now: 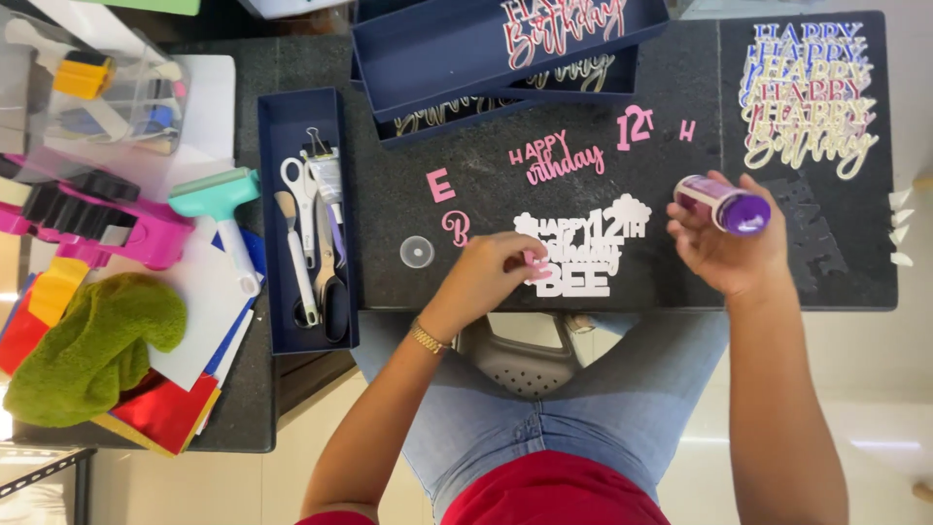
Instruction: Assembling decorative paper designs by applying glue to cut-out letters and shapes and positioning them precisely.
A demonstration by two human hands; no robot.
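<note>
My left hand [491, 275] pinches a small pink paper letter [536, 266] and presses it onto a white paper cut-out [583, 251] lying on the black mat [466, 185]. My right hand [727, 245] holds a purple glue stick [724, 204] lying sideways, just right of the white cut-out. More pink cut-out letters [564, 157] lie scattered on the mat above and to the left of the white piece. A clear round cap [417, 252] rests on the mat left of my left hand.
A narrow navy tray [282, 117] at left holds scissors [303, 209], a brush and clips. Navy box lids [457, 49] sit at the back. Stacked coloured cut-outs [807, 92] lie at back right. Left of the tray: a teal roller [219, 199], pink tool [107, 224], green cloth [92, 345], coloured paper sheets.
</note>
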